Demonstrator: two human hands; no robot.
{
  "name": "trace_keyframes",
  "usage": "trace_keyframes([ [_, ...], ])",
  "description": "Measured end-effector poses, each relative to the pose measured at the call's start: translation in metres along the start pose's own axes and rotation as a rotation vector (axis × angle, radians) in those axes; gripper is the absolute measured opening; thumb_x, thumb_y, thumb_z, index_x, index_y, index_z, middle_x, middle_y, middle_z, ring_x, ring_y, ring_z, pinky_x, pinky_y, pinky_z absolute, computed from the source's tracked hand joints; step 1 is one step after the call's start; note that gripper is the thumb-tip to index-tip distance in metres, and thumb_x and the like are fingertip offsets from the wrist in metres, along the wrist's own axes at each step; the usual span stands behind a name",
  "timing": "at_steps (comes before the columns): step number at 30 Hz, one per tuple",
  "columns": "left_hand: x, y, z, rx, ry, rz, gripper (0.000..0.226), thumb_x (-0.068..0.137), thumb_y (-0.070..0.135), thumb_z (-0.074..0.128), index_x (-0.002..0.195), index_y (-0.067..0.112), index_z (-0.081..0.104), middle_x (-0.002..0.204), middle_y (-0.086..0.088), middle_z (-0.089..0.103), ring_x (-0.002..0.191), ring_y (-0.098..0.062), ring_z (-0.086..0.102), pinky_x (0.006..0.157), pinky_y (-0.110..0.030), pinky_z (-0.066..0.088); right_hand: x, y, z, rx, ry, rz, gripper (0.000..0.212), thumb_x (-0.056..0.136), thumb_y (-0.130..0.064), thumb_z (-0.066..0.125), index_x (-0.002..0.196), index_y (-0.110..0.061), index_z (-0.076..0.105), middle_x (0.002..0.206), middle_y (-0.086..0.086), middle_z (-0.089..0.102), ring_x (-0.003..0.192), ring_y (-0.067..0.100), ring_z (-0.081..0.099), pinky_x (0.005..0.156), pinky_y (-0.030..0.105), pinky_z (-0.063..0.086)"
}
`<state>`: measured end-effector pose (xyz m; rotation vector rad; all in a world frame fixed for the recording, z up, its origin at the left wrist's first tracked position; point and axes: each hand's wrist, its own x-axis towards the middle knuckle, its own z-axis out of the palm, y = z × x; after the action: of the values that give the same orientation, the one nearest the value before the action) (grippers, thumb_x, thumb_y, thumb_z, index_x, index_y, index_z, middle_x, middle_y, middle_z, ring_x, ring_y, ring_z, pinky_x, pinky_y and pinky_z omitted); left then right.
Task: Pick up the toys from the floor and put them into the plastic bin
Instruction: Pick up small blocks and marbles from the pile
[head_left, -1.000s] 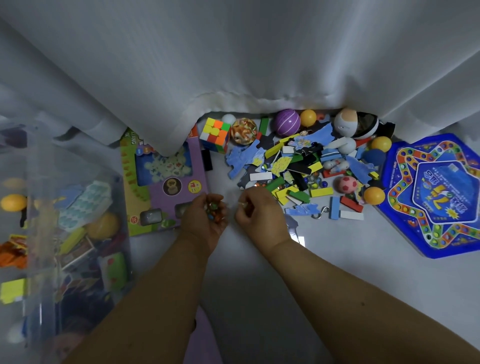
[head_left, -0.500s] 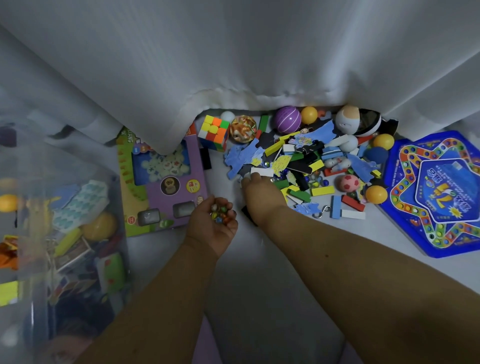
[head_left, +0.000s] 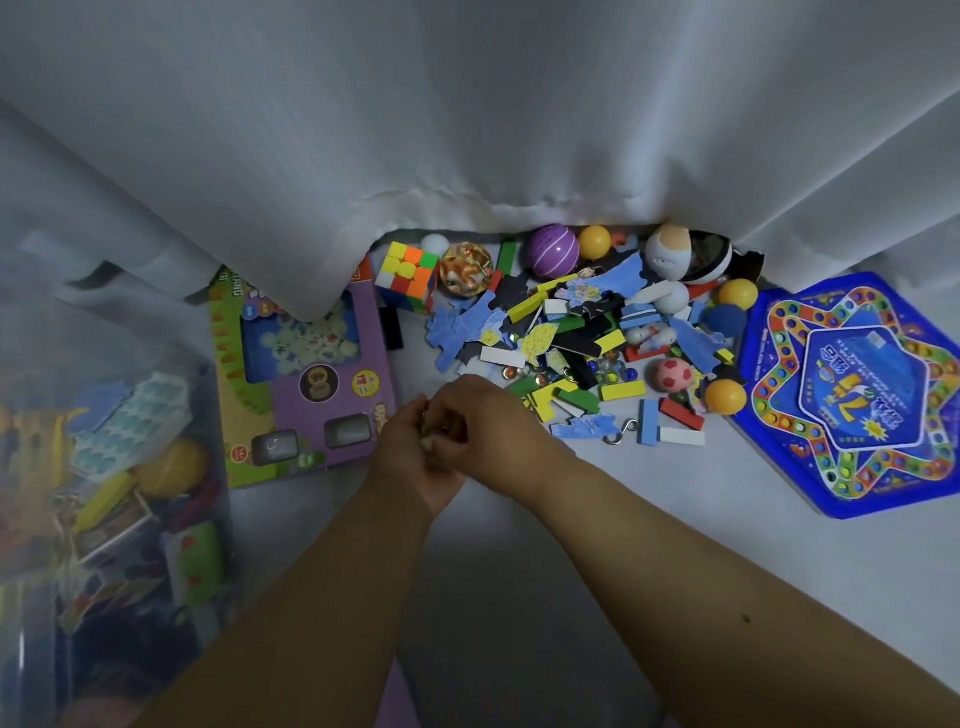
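Grey floor under the curtain, toys heaped there, and the right hand closes over the cupped left hand, fingers curled round hidden small bits that could spill short of the bin alongside.

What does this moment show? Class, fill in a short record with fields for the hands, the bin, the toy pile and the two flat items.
hands: left hand and right hand meet above the floor, fingers curled together; what they hold is hidden
plastic bin: far left, clear, already holds toys
toy pile: on the floor by the curtain; blocks, balls, marbles
puzzle cube: at the pile's left edge
purple box: partly under the curtain
blue game board: right of the pile
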<state>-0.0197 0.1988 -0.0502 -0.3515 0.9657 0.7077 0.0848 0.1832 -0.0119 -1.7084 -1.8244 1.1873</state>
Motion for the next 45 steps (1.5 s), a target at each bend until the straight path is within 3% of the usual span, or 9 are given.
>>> trace_keyframes([
  [5,0.0,-0.001,-0.005,0.07,0.095,0.022,0.031,0.094,0.031,0.048,0.071,0.012,0.056,0.065,0.0,0.056,0.047,-0.01,0.056,0.036,-0.013,0.036,0.006,0.036,-0.012,-0.292,0.223,0.165,0.034,0.08,-0.008,0.056,0.114,-0.008,0.061,0.11,0.014,0.056,0.1,0.031,0.054,0.066,0.027,0.034],
  [9,0.0,-0.001,-0.013,0.113,0.138,0.001,0.035,0.095,0.032,0.047,0.068,0.012,0.056,0.064,-0.002,0.054,0.047,-0.011,0.055,0.037,-0.013,0.036,0.015,0.049,-0.019,-0.622,0.017,0.158,0.062,0.084,-0.005,0.051,0.142,-0.02,0.036,0.143,0.017,0.033,0.126,0.036,0.036,0.086,0.041,0.042],
  [13,0.0,0.0,-0.015,0.121,0.142,0.011,0.034,0.095,0.032,0.045,0.07,0.012,0.056,0.064,-0.002,0.055,0.048,-0.011,0.054,0.038,-0.013,0.037,0.026,0.042,-0.019,-0.821,-0.159,0.094,0.049,0.094,-0.017,0.045,0.141,-0.02,0.032,0.145,0.015,0.025,0.131,0.033,0.028,0.093,0.042,0.039],
  [19,0.002,0.003,-0.016,0.131,0.174,0.023,0.034,0.095,0.032,0.046,0.071,0.011,0.057,0.068,-0.002,0.055,0.055,-0.013,0.053,0.044,-0.014,0.042,0.034,0.042,-0.007,-0.703,-0.219,0.154,0.041,0.095,-0.012,0.044,0.135,-0.016,0.04,0.139,0.017,0.026,0.115,0.038,0.04,0.078,0.044,0.043],
  [27,0.002,0.004,-0.011,0.128,0.16,0.041,0.032,0.095,0.031,0.046,0.076,0.011,0.062,0.07,-0.003,0.056,0.063,-0.014,0.052,0.049,-0.017,0.045,0.041,0.04,-0.019,-0.606,-0.248,0.178,0.063,0.087,-0.001,0.05,0.144,-0.022,0.031,0.136,0.018,0.031,0.095,0.038,0.055,0.064,0.034,0.037],
  [32,0.002,0.005,-0.006,0.13,0.167,0.058,0.031,0.096,0.03,0.045,0.079,0.01,0.062,0.071,-0.005,0.056,0.064,-0.015,0.052,0.055,-0.023,0.045,0.042,0.04,-0.019,-0.645,-0.29,0.225,0.071,0.086,-0.001,0.053,0.147,-0.023,0.024,0.139,0.02,0.033,0.11,0.04,0.05,0.071,0.039,0.043],
  [36,0.002,0.004,-0.003,0.142,0.181,0.058,0.032,0.097,0.029,0.043,0.08,0.009,0.062,0.072,-0.006,0.054,0.064,-0.016,0.05,0.06,-0.024,0.042,0.042,0.043,-0.023,-0.549,-0.248,0.231,0.051,0.087,-0.004,0.054,0.136,-0.014,0.044,0.138,0.019,0.036,0.112,0.039,0.051,0.081,0.037,0.045],
  [43,0.007,0.001,0.011,0.019,0.008,0.009,0.022,0.092,0.023,0.048,0.099,0.009,0.064,0.092,-0.008,0.069,0.086,-0.018,0.066,0.08,-0.029,0.053,0.019,0.005,-0.021,-0.117,0.031,0.054,0.02,0.082,-0.014,0.063,0.101,-0.01,0.062,0.093,0.008,0.047,0.086,0.027,0.052,0.061,0.029,0.034],
  [45,0.004,-0.002,0.017,-0.021,-0.076,-0.024,0.022,0.092,0.025,0.05,0.095,0.009,0.065,0.082,-0.005,0.069,0.075,-0.016,0.069,0.068,-0.027,0.057,0.012,0.0,-0.019,-0.13,-0.002,0.01,0.02,0.085,-0.019,0.061,0.104,-0.013,0.064,0.099,0.008,0.056,0.09,0.025,0.055,0.069,0.032,0.044],
])
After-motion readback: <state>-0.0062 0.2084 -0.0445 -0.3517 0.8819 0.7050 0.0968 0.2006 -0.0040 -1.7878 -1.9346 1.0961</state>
